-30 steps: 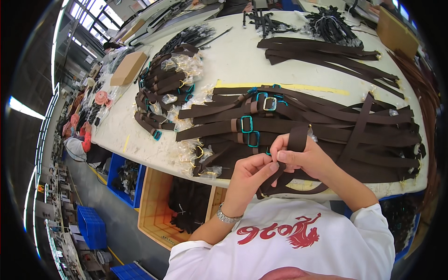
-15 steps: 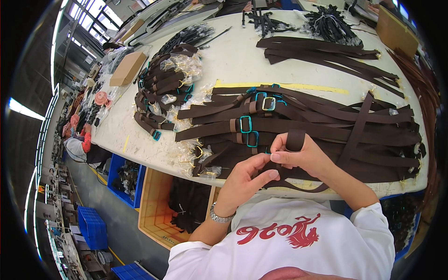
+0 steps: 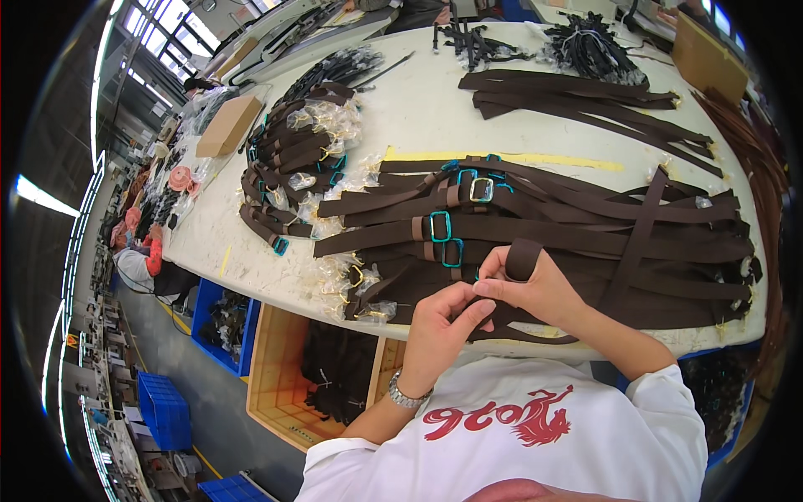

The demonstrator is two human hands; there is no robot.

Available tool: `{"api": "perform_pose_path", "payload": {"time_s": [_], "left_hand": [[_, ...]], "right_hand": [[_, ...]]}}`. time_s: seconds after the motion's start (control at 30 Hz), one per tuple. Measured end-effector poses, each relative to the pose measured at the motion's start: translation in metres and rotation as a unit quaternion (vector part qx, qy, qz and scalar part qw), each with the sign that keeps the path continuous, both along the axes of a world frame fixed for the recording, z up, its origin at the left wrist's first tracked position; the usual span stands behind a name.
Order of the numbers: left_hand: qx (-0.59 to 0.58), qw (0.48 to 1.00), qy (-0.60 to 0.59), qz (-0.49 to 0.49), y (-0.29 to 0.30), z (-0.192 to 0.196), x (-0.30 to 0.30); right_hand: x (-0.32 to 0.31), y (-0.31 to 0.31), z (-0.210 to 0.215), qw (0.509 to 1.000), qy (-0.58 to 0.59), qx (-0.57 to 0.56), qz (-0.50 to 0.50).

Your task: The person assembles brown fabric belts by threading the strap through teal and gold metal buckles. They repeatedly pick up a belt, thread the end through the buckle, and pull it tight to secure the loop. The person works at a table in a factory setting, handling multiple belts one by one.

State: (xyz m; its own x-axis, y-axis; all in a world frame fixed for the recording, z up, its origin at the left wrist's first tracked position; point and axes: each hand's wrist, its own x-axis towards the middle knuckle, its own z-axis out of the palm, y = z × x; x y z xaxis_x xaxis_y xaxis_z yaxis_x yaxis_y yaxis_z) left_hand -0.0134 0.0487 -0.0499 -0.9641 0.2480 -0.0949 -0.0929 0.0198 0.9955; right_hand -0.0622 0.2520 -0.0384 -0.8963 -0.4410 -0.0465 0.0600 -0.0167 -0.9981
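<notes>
My right hand (image 3: pixel 539 293) pinches a dark brown webbing strap (image 3: pixel 524 260), which loops up over its fingers. Close against it, my left hand (image 3: pixel 447 322) is closed on the same strap, thumb and forefinger at the right fingertips. A bit of teal shows by the fingertips, mostly hidden. Part of a strap hangs below the hands along the table edge. Just beyond lies a broad pile of brown straps (image 3: pixel 569 230), some carrying teal-edged rectangular buckles (image 3: pixel 440 226) and small strap loops. Clear plastic wrapping (image 3: pixel 339 280) covers metal ends at the pile's left.
A second bundle of buckled straps (image 3: pixel 293 155) lies farther left on the white table (image 3: pixel 418 92). Loose straps (image 3: pixel 585 109) and black bundles (image 3: pixel 590 46) lie at the back right. A cardboard box (image 3: pixel 228 125) stands left. Below are a wooden crate (image 3: pixel 280 376) and blue bins (image 3: pixel 165 410).
Both hands have moved slightly left, and my left hand has turned more upright, its fingers now closer to the right ones. The strap loop has shifted left with the right hand.
</notes>
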Motion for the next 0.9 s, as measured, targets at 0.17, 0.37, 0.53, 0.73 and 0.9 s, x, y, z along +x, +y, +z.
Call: {"api": "perform_pose_path", "payload": {"time_s": [0.17,0.37,0.53,0.73,0.9], "left_hand": [[0.016,1.000,-0.008,-0.010,-0.002,-0.005,0.002],[-0.012,0.999,-0.023,-0.042,0.003,-0.008,0.004],[0.053,0.998,-0.019,0.007,0.015,-0.005,0.000],[0.000,0.997,0.077,0.014,0.018,-0.006,0.007],[0.020,0.999,0.033,-0.004,0.013,-0.007,-0.002]], "right_hand": [[-0.003,0.005,-0.002,0.985,-0.101,-0.142,0.008],[0.008,-0.003,-0.004,0.968,-0.135,-0.208,0.041],[0.017,-0.010,-0.003,0.963,-0.155,-0.218,0.035],[0.018,-0.008,0.002,0.961,-0.182,-0.201,0.061],[0.043,-0.024,-0.009,0.952,-0.154,-0.253,-0.077]]}}
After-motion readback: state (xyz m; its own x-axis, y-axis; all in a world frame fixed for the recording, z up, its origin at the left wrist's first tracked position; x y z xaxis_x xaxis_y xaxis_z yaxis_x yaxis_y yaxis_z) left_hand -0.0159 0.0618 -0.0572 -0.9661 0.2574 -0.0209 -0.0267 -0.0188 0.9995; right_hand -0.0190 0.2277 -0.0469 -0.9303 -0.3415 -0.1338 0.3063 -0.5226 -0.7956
